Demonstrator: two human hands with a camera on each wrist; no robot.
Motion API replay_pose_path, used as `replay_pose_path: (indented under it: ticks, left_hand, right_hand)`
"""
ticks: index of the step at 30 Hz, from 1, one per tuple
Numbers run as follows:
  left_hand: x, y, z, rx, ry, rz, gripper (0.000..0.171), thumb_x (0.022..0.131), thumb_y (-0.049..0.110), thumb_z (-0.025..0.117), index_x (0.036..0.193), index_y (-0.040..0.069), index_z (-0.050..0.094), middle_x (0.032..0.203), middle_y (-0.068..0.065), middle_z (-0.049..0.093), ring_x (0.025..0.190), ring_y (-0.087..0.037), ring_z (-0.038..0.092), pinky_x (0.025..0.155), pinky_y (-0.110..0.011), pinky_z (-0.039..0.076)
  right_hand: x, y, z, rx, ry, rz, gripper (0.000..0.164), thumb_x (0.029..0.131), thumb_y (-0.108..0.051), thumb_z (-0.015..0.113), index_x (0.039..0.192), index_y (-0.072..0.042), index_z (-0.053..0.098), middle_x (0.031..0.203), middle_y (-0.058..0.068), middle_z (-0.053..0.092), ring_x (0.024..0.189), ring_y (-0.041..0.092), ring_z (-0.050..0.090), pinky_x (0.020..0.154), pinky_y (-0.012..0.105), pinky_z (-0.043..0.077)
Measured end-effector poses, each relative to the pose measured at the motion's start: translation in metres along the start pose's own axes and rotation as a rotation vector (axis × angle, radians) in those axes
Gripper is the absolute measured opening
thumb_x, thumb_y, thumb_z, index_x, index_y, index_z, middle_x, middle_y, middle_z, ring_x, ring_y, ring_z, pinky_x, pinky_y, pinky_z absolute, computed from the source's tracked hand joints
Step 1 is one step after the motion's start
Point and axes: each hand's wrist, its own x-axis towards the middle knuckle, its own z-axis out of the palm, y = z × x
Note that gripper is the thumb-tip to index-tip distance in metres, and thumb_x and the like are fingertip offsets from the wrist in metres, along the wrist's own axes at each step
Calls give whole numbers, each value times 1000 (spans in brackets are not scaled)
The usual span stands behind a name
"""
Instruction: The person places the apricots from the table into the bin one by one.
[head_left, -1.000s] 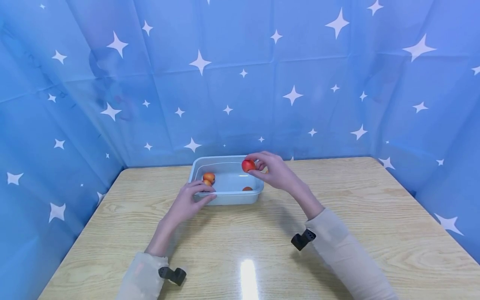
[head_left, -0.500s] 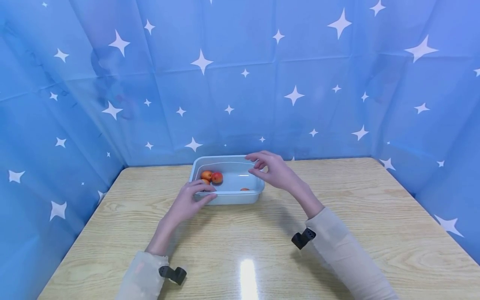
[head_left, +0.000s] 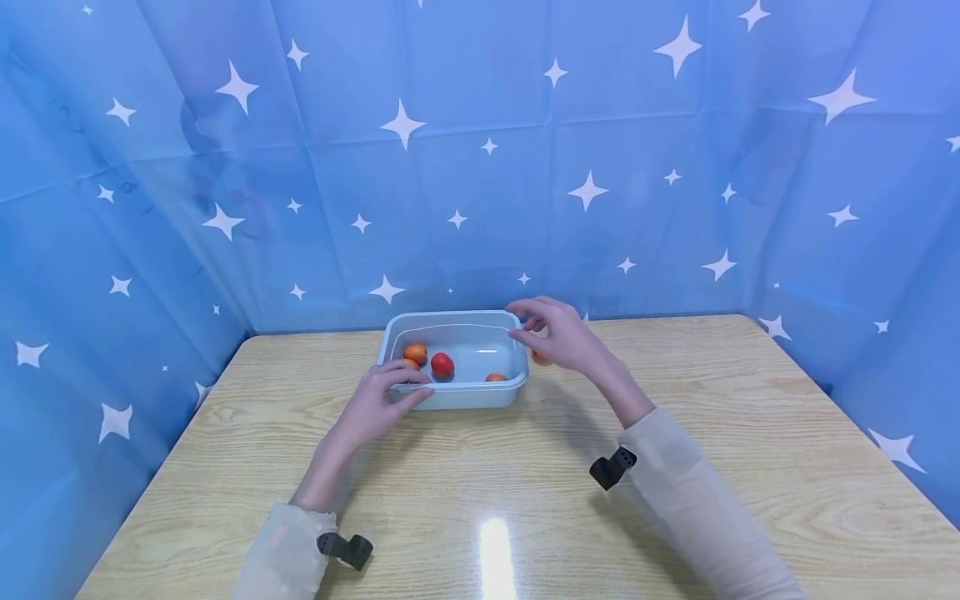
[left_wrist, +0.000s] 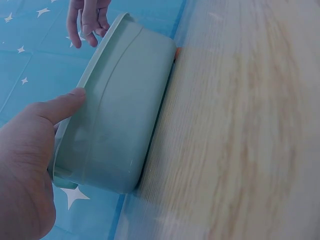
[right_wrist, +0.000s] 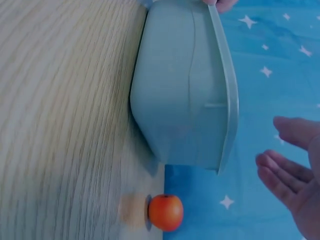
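Note:
My left hand (head_left: 378, 400) grips the near left rim of a pale blue plastic box (head_left: 468, 398), thumb outside and fingers over the edge. Inside the box a red round fruit (head_left: 442, 365) lies left of the middle, beside an orange one (head_left: 416, 353). Another orange fruit (head_left: 410, 364) is partly hidden by my left fingers, and the top of one more (head_left: 495, 377) shows behind the near wall. My right hand (head_left: 564, 337) hovers at the box's right end, thumb and fingers apart, holding nothing. Below it an orange-red fruit (right_wrist: 166, 212) sits on the table.
The box stands near the far edge of a light wood table (head_left: 637, 517). A blue curtain with white stars (head_left: 480, 167) hangs behind and at both sides. Each sleeve carries a small black camera (head_left: 345, 550) at the wrist.
My right hand has let go of the red fruit, which dropped into the box and came to lie left of the middle. The right hand then shifted rightward; my left hand stayed put.

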Motion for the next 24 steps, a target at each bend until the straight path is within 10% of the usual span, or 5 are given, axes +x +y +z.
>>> replay_pose_path:
  ticks: [24]
  left_hand:
    - [2,-1,1,6,2,36,13,89,20,80,99,13,79,97,7,69,95,-15,62,93,-47,41]
  right_hand:
    - [-3,48,0,-41,70,156,34,96,-16,70,126,-1,66,115,18,65,91,30,67,79,45,55]
